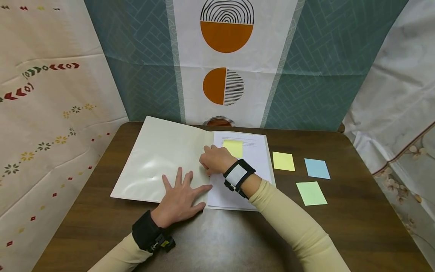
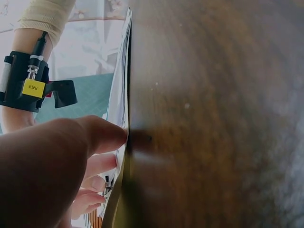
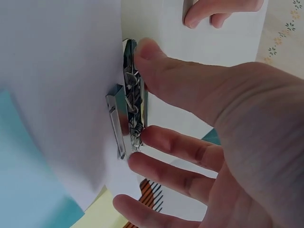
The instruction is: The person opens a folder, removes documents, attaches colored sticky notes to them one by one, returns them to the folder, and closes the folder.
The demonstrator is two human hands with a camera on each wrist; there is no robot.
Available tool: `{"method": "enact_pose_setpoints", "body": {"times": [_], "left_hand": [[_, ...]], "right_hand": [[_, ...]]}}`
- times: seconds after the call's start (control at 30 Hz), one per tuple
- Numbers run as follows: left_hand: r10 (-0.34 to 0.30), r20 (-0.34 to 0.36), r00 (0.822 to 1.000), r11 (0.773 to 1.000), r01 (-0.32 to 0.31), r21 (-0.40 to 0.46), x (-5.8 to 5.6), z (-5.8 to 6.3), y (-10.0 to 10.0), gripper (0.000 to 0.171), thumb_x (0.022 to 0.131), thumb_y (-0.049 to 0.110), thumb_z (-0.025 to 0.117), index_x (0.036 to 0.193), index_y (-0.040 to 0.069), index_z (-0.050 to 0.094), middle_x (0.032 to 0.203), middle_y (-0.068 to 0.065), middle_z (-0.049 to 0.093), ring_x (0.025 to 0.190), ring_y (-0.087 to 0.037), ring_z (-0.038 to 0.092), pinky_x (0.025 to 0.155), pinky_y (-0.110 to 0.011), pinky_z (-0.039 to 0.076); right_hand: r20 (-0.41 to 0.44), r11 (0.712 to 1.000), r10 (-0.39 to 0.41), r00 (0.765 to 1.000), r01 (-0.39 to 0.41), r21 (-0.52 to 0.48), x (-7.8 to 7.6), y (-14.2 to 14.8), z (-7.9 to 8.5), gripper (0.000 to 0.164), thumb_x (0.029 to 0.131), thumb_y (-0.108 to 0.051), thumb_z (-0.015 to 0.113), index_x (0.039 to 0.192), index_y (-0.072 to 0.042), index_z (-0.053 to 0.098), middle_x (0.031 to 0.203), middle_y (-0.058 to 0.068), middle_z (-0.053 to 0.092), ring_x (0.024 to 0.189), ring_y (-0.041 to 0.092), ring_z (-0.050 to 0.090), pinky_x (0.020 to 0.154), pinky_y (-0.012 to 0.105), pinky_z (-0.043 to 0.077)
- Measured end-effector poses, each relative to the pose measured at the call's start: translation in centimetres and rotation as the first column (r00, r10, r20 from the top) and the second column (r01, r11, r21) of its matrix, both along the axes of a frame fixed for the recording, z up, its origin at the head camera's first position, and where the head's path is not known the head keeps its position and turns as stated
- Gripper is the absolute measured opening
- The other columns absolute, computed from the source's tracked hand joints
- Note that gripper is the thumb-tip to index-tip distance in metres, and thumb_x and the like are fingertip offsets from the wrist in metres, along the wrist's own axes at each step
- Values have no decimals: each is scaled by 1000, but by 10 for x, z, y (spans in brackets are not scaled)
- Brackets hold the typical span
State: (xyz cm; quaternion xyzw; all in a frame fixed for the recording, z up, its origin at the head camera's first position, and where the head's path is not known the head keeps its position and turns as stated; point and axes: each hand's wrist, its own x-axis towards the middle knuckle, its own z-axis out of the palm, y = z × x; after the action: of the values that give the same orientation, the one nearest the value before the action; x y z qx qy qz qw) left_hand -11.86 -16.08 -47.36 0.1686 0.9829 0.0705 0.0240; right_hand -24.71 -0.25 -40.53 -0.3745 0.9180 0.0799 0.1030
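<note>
An open white folder (image 1: 163,151) lies on the table with a stack of paper (image 1: 234,192) on its right side. My left hand (image 1: 180,198) rests with fingers spread on the left cover, its thumb near the folder's lower edge. Over the fold, my right hand (image 1: 217,160) grips a metal paper clip mechanism (image 3: 135,102), thumb at one end and fingertips at the other. In the head view this hand hides the clip. A yellow sticky note (image 1: 233,148) is on the top page. The right wrist view also shows a blue sheet (image 3: 28,175) near the paper.
To the folder's right, a yellow sticky note (image 1: 283,161), a blue one (image 1: 317,168) and a green one (image 1: 311,193) lie apart on the brown table (image 1: 357,226). Patterned cloths (image 1: 142,68) hang behind the table and at both sides.
</note>
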Motion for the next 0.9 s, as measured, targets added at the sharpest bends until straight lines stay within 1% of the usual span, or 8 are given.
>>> {"method": "enact_pose_setpoints", "body": {"times": [0.2, 0.4, 0.57, 0.73, 0.9], "left_hand": [[12, 21, 1000, 1000, -13, 6, 0, 0, 0, 52, 100, 53, 76, 151, 47, 69, 167, -30, 51, 164, -68, 32, 108, -103, 25], [6, 20, 1000, 1000, -6, 23, -1, 0, 0, 51, 101, 52, 75, 151, 46, 69, 167, -32, 51, 163, -69, 32, 107, -104, 24], [1, 19, 1000, 1000, -1, 28, 0, 0, 0, 51, 101, 52, 75, 152, 46, 69, 166, -32, 51, 163, -69, 32, 107, -104, 25], [-4, 20, 1000, 1000, 4, 26, 0, -1, -1, 52, 101, 52, 75, 152, 46, 68, 166, -32, 51, 163, -69, 31, 106, -104, 26], [-1, 30, 1000, 999, 0, 38, 0, -1, -1, 52, 101, 52, 76, 152, 45, 68, 166, -32, 51, 163, -69, 31, 105, -104, 26]], "right_hand": [[-32, 999, 41, 999, -40, 30, 2, -6, 1, 11, 96, -26, 92, 98, -21, 83, 124, 6, 71, 112, 23, 63, 86, 36, 63], [-36, 997, 71, 997, -70, 44, 3, -7, 1, 5, 96, -19, 91, 98, -21, 87, 124, 6, 70, 110, 22, 60, 86, 36, 64], [2, 995, 94, 996, -94, 22, 3, -5, 2, 8, 97, -14, 87, 94, -20, 85, 123, 6, 69, 109, 23, 58, 85, 37, 65], [54, 996, 85, 995, -85, -6, 1, -2, 1, 16, 96, -10, 87, 85, -19, 79, 121, 6, 67, 107, 23, 57, 85, 40, 65], [70, 997, 82, 994, -82, -14, 0, -1, 1, 18, 97, -10, 87, 84, -20, 79, 121, 5, 67, 106, 23, 55, 82, 38, 63]]}}
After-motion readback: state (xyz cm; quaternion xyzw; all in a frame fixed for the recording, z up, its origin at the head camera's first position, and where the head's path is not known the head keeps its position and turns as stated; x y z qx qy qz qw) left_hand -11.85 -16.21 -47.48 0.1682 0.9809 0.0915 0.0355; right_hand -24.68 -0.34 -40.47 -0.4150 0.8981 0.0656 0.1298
